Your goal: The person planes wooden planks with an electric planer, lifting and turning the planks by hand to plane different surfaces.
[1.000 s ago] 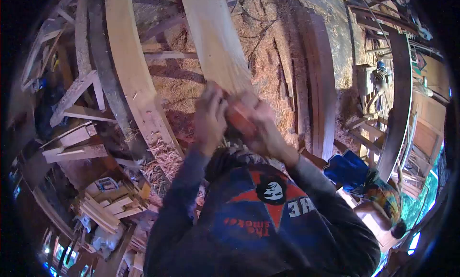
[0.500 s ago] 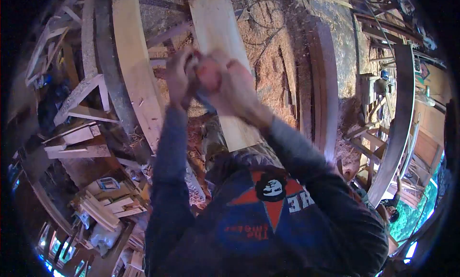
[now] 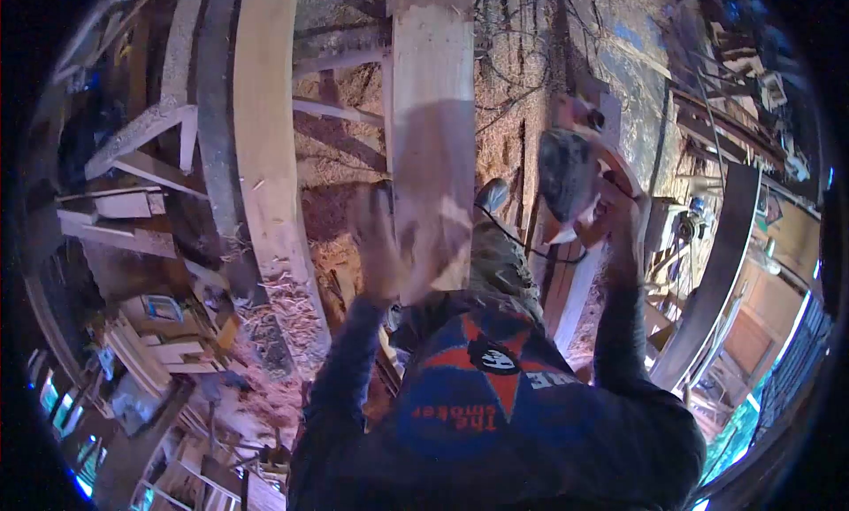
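Observation:
A long pale plank (image 3: 432,60) runs away from my body, with a shadow across its middle. My left hand (image 3: 385,250) is over the near left part of this plank, blurred by motion. Its fingers look spread and hold nothing I can see; whether it touches the wood I cannot tell. To the right of the plank, my right hand (image 3: 616,212) grips a dark grey and reddish electric planer (image 3: 566,170), raised and tilted. A black cord (image 3: 559,260) loops below the tool.
Another long board (image 3: 263,113) lies to the left, with curled shavings (image 3: 287,307) near its close end. Upright timbers (image 3: 566,303) stand at the right. Stacked offcuts (image 3: 141,356) fill the lower left. Sawdust covers the ground, and a shoe (image 3: 492,194) shows beside the plank.
My hands were close together over the plank and have parted. The right has moved right with the planer; the left has come lower. The view has turned, so the plank appears straighter.

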{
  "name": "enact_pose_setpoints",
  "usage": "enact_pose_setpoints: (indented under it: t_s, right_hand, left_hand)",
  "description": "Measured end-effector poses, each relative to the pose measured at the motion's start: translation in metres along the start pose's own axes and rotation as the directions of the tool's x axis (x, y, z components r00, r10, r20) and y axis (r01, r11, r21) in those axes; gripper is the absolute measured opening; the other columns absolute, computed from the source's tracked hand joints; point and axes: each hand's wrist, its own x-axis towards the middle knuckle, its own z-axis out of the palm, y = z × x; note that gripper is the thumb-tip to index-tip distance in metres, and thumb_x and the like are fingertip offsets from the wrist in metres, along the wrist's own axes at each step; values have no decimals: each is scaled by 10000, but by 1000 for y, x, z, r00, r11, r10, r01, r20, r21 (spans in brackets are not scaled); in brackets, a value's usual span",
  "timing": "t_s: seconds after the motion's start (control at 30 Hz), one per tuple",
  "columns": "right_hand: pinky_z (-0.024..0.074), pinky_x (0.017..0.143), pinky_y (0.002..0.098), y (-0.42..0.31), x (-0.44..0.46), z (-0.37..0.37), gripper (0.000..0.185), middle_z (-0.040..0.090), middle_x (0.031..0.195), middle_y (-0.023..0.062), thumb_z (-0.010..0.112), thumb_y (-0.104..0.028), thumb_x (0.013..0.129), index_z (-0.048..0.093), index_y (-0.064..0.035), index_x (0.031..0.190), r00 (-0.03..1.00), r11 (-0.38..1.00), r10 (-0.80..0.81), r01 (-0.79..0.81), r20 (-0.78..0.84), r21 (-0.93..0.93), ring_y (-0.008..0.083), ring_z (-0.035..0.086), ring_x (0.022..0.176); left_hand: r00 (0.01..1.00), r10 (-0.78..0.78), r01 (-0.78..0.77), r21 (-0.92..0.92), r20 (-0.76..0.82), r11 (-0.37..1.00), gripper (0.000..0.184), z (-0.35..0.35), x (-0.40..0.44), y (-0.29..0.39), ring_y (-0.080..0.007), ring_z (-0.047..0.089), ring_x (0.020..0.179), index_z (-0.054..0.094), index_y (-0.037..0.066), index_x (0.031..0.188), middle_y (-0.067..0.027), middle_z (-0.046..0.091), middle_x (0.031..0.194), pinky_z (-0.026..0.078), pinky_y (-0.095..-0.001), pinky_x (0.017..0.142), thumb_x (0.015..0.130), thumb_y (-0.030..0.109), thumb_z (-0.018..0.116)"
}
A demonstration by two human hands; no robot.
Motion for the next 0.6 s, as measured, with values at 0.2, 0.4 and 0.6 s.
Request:
enact_pose_setpoints:
  t_s: [0.2, 0.4, 0.6]
  right_hand:
    - [438, 488, 243, 150, -16, 9, 337, 542, 684, -24, 640, -201, 864, 618, -85, 1179, 686, 208, 681, -514, 254, 832, 94, 510, 542]
    - [461, 609, 243, 234, -4, -35, 364, 581, 881, 26, 591, -174, 860, 610, -25, 1191, 744, 266, 627, -481, 229, 835, 110, 559, 696]
    - [433, 559, 229, 223, 32, -151, 508, 521, 751, -11, 565, -143, 827, 542, 12, 1311, 777, 112, 593, -341, 213, 933, 68, 497, 604]
  left_hand:
    - [998, -49, 34, 362, 34, 931, 698, 56, -36, 61, -544, 205, 1420, 273, -25, 1509, -315, 214, 1562, 228, -632, 1133, 972, 363, 493]
    - [944, -97, 240, 455, -315, 858, 658, 111, 57, 111, -523, 223, 1429, 270, -49, 1499, -305, 230, 1565, 181, -630, 1152, 986, 306, 478]
    - [927, 79, 208, 679, -366, 704, 595, 136, 220, 53, -448, 316, 1412, 315, 25, 1509, -230, 288, 1573, 253, -567, 1150, 1006, 324, 423]
